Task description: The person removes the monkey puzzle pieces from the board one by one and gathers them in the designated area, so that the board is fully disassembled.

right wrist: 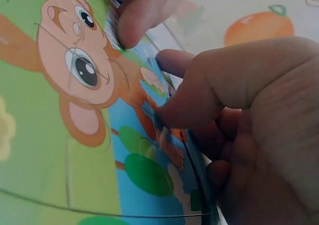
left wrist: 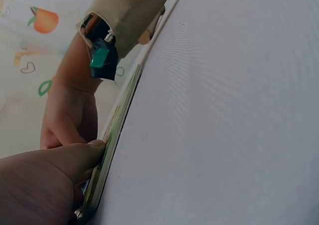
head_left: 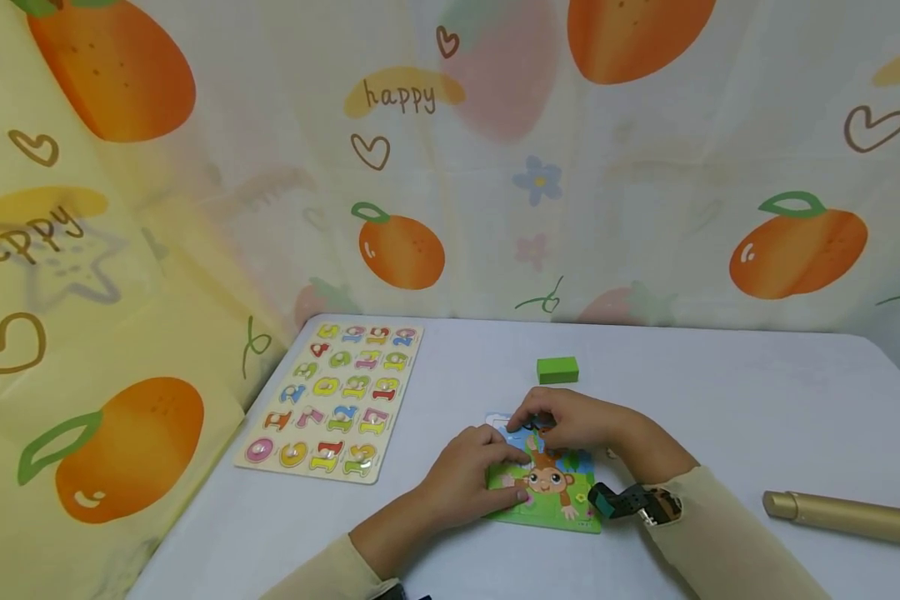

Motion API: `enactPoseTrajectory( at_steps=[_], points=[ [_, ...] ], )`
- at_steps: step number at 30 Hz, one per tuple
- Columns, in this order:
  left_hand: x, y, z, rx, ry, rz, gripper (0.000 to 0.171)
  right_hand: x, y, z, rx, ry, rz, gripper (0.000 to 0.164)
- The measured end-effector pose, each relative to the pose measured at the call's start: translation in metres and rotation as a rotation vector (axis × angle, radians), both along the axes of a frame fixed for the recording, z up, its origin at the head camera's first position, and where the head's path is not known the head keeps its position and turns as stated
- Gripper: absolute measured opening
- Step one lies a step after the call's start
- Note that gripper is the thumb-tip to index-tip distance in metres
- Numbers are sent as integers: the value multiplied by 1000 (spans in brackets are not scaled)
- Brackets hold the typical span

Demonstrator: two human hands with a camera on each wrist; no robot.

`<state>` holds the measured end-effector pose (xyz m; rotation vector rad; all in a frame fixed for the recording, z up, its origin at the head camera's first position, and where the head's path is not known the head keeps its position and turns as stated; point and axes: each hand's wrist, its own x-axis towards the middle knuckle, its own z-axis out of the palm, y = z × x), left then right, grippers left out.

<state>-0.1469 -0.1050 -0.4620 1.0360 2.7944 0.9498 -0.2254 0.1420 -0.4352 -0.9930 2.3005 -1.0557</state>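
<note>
A monkey jigsaw puzzle (head_left: 547,508) lies flat on the white table. My left hand (head_left: 468,475) rests over its left side, thumb and forefinger stretched onto the picture. In the left wrist view that thumb (left wrist: 82,155) lies along the board's edge. At the puzzle's far side, my right hand (head_left: 581,421) bends its thumb and forefinger together over the picture. The right wrist view shows these fingers pinching a puzzle piece (right wrist: 162,135) by the monkey's lower body, beside a dark gap. The fingers partly hide that piece.
A wooden number board (head_left: 322,400) lies at the left of the table. Beyond the puzzle sits a green block (head_left: 557,370). A gold cylindrical tube (head_left: 847,515) is at the right, and a patterned curtain (head_left: 480,217) hangs behind the table.
</note>
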Motion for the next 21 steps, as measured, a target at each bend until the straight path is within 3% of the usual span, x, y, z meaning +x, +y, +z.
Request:
enactPoseTrajectory(
  at_steps=[21],
  points=[
    [-1, 1, 0, -12, 0, 7, 37, 2, 1, 0, -5, -42, -19, 53]
  ],
)
